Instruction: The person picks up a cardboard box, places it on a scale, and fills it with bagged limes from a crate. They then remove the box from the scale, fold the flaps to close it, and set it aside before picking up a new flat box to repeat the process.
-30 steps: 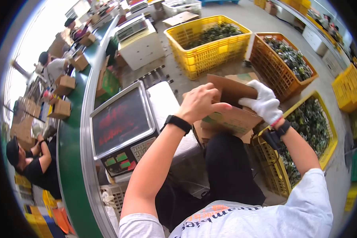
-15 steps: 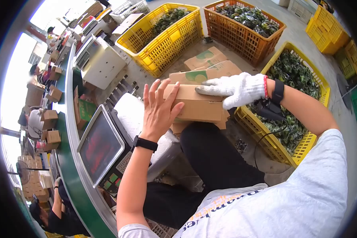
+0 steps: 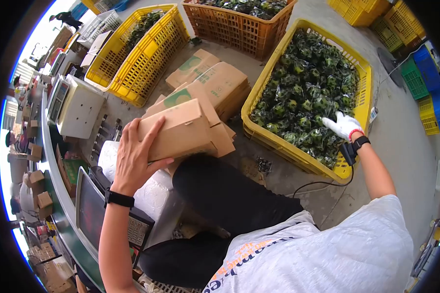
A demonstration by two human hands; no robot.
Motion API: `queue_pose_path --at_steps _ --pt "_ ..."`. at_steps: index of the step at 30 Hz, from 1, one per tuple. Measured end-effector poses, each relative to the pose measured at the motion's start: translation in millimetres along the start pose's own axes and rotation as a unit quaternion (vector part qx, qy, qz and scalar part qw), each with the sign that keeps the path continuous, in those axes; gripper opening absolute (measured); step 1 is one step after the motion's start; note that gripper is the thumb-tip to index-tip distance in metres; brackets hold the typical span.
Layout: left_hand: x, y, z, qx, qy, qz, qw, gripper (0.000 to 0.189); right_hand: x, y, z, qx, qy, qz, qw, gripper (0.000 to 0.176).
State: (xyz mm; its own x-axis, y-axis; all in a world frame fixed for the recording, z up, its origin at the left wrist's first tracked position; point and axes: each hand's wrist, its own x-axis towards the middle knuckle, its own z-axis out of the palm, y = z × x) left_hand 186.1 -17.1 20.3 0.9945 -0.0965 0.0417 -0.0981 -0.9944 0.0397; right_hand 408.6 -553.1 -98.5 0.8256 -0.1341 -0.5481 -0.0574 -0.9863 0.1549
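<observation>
Left hand [image 3: 132, 158]: grip spread over the near end of a plain brown box [image 3: 181, 129], thumb beneath, the box tilted above the knee. Right hand [image 3: 343, 125], white-gloved: grip down among green packs [image 3: 303, 93] in a yellow crate [image 3: 298, 156]; whether it pinches one cannot be told. Flat cartons [image 3: 220, 83] beyond the box bear a green mark; orange lettering on the shirt [image 3: 327, 254] is unreadable.

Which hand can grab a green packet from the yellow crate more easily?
Probably the right hand: its white glove rests on the green packets inside the yellow crate. The left hand is busy holding the cardboard box over the knee.
</observation>
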Motion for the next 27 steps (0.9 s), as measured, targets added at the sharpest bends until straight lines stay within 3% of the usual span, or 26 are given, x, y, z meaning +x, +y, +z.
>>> queue_pose_path --at_steps 4,6,8,10,11,12,13,14,15,17,18,20,21,22,24,26,27 --pt "12.7 -1.4 -6.8 -0.072 0.121 -0.08 0.987 0.091 9.4 14.2 37.5 0.152 0.057 0.053 0.985 0.098" --pt "39.5 17.3 -14.2 -0.245 0.24 -0.084 0.935 0.085 25.1 12.7 70.2 0.277 0.14 0.07 0.948 0.095" --pt "72.1 66.4 -19.3 -0.492 0.226 -0.102 0.834 0.082 36.4 6.1 98.9 0.341 0.241 0.073 0.906 0.087" --pt "114.9 116.7 -8.0 -0.558 0.177 -0.06 0.808 0.08 45.4 2.4 122.8 0.38 0.321 0.063 0.865 0.079" --pt "137.9 133.9 10.3 -0.548 0.16 -0.015 0.821 0.079 64.3 11.8 144.4 0.359 0.372 0.032 0.855 0.076" --pt "156.2 158.5 24.0 -0.594 0.093 -0.019 0.799 0.081 81.0 23.2 160.7 0.336 0.42 0.001 0.843 0.073" --pt "172.1 179.4 36.8 -0.589 0.051 -0.039 0.805 0.086 80.4 20.5 154.1 0.35 0.409 0.053 0.841 0.07" --pt "186.0 190.6 58.9 -0.496 0.026 -0.061 0.866 0.094 78.0 26.6 152.4 0.372 0.448 0.027 0.812 0.07" --pt "193.9 205.3 67.1 -0.458 0.002 -0.084 0.885 0.096 79.1 31.1 152.4 0.37 0.448 0.032 0.813 0.07" --pt "205.5 221.4 88.6 -0.416 -0.028 -0.108 0.902 0.097 90.2 39.7 163.1 0.122 0.388 0.026 0.913 0.066" --pt "207.4 227.0 98.7 -0.384 -0.026 -0.119 0.915 0.096 100.5 37.5 167.8 0.31 0.401 0.051 0.86 0.052" --pt "211.9 228.4 110.6 -0.357 -0.031 -0.141 0.923 0.094 104.8 49.9 165.8 0.078 0.37 -0.001 0.926 0.048" --pt "213.8 230.4 109.5 -0.344 -0.048 -0.142 0.927 0.095 95.3 40.5 139.6 0.319 0.297 0.02 0.9 0.05" --pt "216.8 232.8 108.5 -0.347 -0.052 -0.139 0.926 0.095 98.0 47.4 138.0 0.24 0.318 0.001 0.917 0.063" --pt "223.6 233.6 109.4 -0.269 -0.123 -0.125 0.947 0.101 113.0 43.0 136.6 0.219 0.279 0.082 0.931 0.071" --pt "224.5 232.1 133.8 -0.253 -0.107 -0.097 0.957 0.106 80.2 22.2 98.6 0.254 0.305 0.089 0.914 0.078" --pt "222.4 235.1 145.0 -0.266 -0.123 -0.095 0.951 0.106 63.9 16.0 82.3 0.285 0.275 0.095 0.913 0.076"
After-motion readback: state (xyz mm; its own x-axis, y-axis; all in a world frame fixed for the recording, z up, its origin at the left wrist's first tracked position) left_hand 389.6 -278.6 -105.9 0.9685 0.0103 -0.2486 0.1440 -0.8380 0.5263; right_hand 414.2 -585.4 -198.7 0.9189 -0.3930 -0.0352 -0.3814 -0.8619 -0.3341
